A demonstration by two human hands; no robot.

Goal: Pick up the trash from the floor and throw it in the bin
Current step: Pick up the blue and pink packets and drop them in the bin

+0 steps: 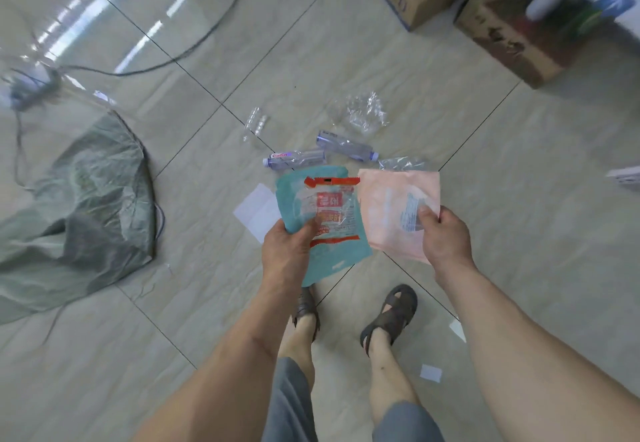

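looking down from the head cam, the left hand (290, 244) is pinching a teal pouch (294, 199) with a clear red-printed wrapper (334, 211) stacked on top of it, thumb over both. the right hand (445, 237) is gripping a pink pouch (388, 213) by its right edge, thumb on the printed label. both held out over the floor, in front of the sandals.

still on the tiles: two crushed water bottles (294, 158) just past the pouches, some crumpled clear plastic (363, 112) further out, a white paper sheet (254, 211) under the left hand's load, and small scraps near the feet. the grey-green sack (90, 199) off to the left looks like the bin, though that's my guess.

handling-wise, these pouches look feather-light, floppy and slick, so a firm pinch on an edge or corner is the way. stacked films could slide apart. bottles are light and springy, probably easiest by the neck or the crushed middle.
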